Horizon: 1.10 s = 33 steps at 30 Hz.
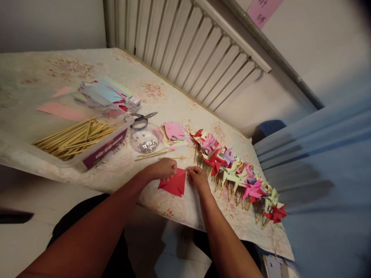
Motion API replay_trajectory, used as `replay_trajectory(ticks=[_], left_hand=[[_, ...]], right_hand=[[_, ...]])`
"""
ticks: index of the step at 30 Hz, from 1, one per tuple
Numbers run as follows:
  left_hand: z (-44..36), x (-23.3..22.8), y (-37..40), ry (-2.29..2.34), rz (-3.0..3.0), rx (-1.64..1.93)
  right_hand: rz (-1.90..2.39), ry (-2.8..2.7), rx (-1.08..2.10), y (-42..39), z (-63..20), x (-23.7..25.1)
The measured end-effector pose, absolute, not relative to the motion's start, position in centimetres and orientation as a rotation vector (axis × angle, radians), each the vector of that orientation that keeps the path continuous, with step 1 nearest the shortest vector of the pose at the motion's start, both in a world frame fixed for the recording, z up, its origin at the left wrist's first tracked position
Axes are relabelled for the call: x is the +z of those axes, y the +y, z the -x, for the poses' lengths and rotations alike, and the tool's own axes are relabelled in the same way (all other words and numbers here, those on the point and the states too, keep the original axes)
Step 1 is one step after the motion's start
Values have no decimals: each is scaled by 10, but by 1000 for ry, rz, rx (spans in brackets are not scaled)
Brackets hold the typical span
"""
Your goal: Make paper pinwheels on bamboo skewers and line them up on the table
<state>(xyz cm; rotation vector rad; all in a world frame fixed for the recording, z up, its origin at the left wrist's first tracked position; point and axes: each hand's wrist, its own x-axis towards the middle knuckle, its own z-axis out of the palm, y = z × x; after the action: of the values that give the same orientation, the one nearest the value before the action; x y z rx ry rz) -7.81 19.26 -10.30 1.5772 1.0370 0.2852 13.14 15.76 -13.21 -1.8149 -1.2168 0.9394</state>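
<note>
A red paper square (pixel 175 183) with slits cut in from its corners lies in front of me on the flowered tablecloth. My left hand (pixel 164 169) is closed over its upper left part, fingertips touching the paper and hiding that corner. At the upper right corner, my right hand (pixel 198 178) has thumb and finger pinched together. Whatever may sit in that pinch is too small to make out. Just beyond the hands are thin wooden sticks (pixel 153 155), a clear round dish (pixel 133 144) of small metal fasteners (pixel 147 146), and a stack of cut paper squares (pixel 174 131).
Many finished paper pinwheels (pixel 232 172) on sticks line the table's right side. To the left stands a plastic box (pixel 106 148) of wooden sticks (pixel 78 137). Scissors (pixel 144 118), a small white box (pixel 134 102) and coloured paper (pixel 106 92) lie behind. A radiator (pixel 185 46) and blue curtain (pixel 324 162) border the table.
</note>
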Motion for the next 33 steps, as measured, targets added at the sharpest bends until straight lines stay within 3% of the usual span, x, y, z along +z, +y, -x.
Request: replay_trajectory(ticks=[33], left_hand=[[80, -107, 193, 1009, -1461, 90]], right_hand=[[1782, -1224, 1027, 145, -119, -117]])
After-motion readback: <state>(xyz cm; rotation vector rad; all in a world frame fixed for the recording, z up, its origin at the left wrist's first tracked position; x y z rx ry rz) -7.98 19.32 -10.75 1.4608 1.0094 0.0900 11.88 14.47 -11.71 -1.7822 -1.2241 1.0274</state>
